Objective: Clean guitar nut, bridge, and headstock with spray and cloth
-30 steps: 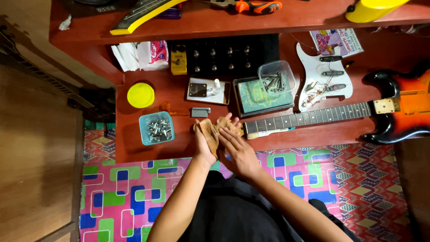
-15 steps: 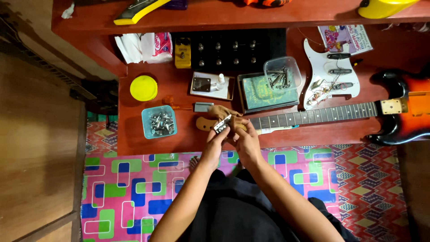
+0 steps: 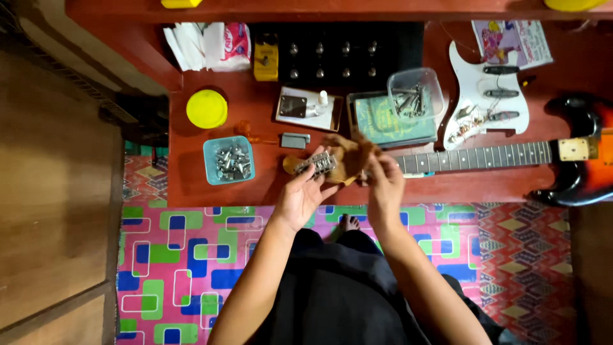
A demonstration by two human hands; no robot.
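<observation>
Over the red tabletop [image 3: 191,185], at its front edge: left hand [image 3: 303,195] palm up, fingers curled under a metal tuner strip [image 3: 315,164], gripping it against the guitar headstock [image 3: 341,160]. Right hand [image 3: 383,182] just beside, pinching a brown cloth [image 3: 357,153] bunched over that same headstock, at the end of the guitar neck [image 3: 472,156]. Neck stretched rightward along the tabletop, joined to a sunburst guitar body [image 3: 584,172] at the right edge. Left of the hands, well apart: blue tub of metal parts [image 3: 228,160], with a yellow round lid [image 3: 207,108] behind it. Small grey block [image 3: 295,139] just behind the left hand's fingertips, an orange piece [image 3: 246,130] near it. Farther back, a white card with a metal plate [image 3: 306,107], a green book [image 3: 383,121] bearing a clear tub of hardware [image 3: 415,94], and a white pickguard [image 3: 485,92] to the right. Yellow pedal [image 3: 265,59] and black box with knobs [image 3: 338,54] at the rear. Below, a bright patterned mat [image 3: 179,262] on the floor, dark clothing across the lap.
</observation>
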